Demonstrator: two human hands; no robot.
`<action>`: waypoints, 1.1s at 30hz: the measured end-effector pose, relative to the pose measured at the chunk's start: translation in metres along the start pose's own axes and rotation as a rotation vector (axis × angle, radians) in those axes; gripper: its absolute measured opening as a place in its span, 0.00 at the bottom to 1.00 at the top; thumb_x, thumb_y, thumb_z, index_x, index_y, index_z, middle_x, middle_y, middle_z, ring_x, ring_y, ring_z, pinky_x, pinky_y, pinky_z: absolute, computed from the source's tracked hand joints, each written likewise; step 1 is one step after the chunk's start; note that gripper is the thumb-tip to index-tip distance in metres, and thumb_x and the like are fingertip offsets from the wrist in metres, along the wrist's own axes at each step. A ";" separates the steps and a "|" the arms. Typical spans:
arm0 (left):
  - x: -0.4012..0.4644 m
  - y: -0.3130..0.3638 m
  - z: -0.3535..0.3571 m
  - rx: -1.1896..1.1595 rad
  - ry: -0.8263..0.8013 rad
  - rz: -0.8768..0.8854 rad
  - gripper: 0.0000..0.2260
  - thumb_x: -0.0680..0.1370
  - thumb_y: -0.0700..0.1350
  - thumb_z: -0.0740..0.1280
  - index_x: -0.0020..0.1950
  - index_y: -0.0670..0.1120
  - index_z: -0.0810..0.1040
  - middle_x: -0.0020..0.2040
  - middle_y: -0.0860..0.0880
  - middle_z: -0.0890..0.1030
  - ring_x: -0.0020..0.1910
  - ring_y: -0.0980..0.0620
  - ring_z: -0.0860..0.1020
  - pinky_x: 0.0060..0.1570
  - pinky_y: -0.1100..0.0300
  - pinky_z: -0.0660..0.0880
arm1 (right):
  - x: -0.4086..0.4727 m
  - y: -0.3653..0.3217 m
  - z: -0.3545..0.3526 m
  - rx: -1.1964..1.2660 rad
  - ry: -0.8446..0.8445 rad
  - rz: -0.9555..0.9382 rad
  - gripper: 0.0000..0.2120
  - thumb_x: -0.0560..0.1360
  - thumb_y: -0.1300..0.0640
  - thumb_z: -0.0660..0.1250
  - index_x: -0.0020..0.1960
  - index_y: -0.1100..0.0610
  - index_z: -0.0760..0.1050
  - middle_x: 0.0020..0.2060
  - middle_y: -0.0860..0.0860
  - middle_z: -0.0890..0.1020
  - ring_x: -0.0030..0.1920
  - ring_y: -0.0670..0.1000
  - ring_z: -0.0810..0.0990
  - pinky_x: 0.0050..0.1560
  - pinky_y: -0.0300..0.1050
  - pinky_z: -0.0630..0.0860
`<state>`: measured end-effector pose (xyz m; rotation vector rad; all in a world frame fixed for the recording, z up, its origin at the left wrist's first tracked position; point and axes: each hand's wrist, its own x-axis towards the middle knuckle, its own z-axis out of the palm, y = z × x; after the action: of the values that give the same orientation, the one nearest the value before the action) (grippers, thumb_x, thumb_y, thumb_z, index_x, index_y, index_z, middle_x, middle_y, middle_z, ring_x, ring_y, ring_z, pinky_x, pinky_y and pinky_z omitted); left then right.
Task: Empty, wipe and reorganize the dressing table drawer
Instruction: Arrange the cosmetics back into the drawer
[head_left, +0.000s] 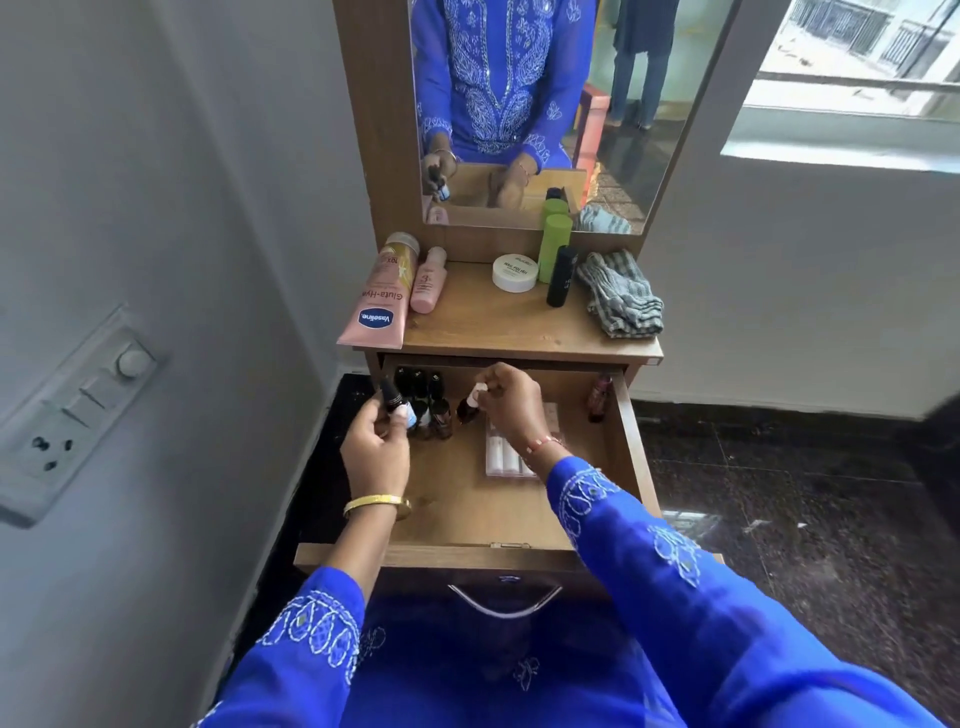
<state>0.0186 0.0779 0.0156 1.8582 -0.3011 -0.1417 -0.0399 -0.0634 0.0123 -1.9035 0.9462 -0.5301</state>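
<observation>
The wooden drawer (467, 519) is pulled out under the dressing table top (493, 322). My left hand (376, 447) holds a small dark bottle (390, 399) with a blue label above the drawer's left side. My right hand (511, 405) pinches the white cap of a brown dropper bottle (467, 408) near the drawer's middle back. Several small dark bottles (431, 405) stand in the back left corner. A clear pack of white tubes (506, 457) lies flat, partly hidden by my right wrist. One reddish bottle (597, 400) stands at the back right.
On the table top lie a pink Vaseline tube (376, 306), a small pink bottle (428, 280), a white jar (514, 272), a green bottle (553, 247), a black bottle (561, 275) and a folded grey striped cloth (621, 293). A mirror (545, 104) rises behind. A wall is at the left.
</observation>
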 end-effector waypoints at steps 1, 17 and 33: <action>-0.001 0.000 0.001 0.011 -0.016 0.005 0.12 0.76 0.39 0.65 0.58 0.39 0.77 0.49 0.46 0.80 0.48 0.50 0.76 0.50 0.62 0.68 | 0.004 0.000 0.004 -0.045 -0.026 -0.003 0.08 0.71 0.69 0.66 0.49 0.63 0.78 0.39 0.51 0.78 0.41 0.48 0.75 0.37 0.32 0.68; 0.001 -0.005 0.005 0.071 -0.127 -0.052 0.15 0.76 0.42 0.66 0.61 0.40 0.75 0.57 0.41 0.79 0.58 0.43 0.76 0.59 0.54 0.71 | 0.021 -0.007 0.024 -0.254 -0.159 -0.043 0.10 0.72 0.66 0.65 0.53 0.61 0.78 0.41 0.52 0.76 0.43 0.48 0.73 0.42 0.32 0.64; -0.011 -0.004 0.010 0.157 -0.360 0.155 0.20 0.74 0.38 0.67 0.65 0.46 0.72 0.56 0.47 0.81 0.54 0.52 0.78 0.51 0.64 0.72 | -0.044 -0.015 -0.004 -0.033 -0.112 -0.165 0.11 0.74 0.58 0.68 0.55 0.57 0.78 0.46 0.53 0.83 0.44 0.48 0.80 0.45 0.37 0.76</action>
<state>0.0058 0.0729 0.0084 1.9507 -0.7212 -0.3555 -0.0634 -0.0258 0.0283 -2.0301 0.7339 -0.5015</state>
